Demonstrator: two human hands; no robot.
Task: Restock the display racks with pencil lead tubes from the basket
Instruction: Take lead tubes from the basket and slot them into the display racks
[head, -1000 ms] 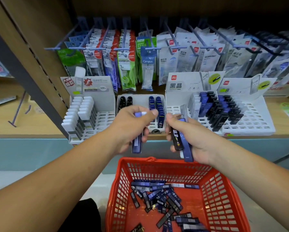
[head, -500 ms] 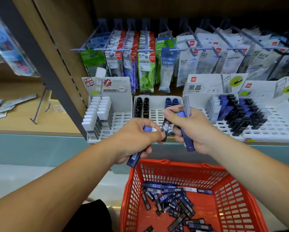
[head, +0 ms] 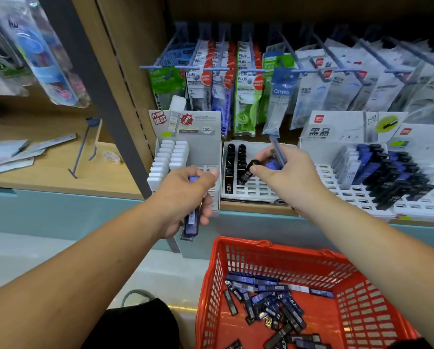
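Black tubes, in middle rack: white mark low on each, reads like "E3".
Black tube, in right hand over middle rack: same "E3"-like mark.
Blue tube, in left hand, left of and below middle rack: white label, print unreadable.
Left card, left of middle rack: round badge "100"; red burst "TOP".
Right card, right of middle rack: "黑晶"; sideways "HB 0.5"; red logo too small to read.
Far tubes, right of middle rack: "HB", "0.5".
Green pack, above middle rack: "PLUS", "5m".
Blue pack, above middle rack: "Campus".
Loose tubes, below middle rack: "E3"-like marks, "0.5".
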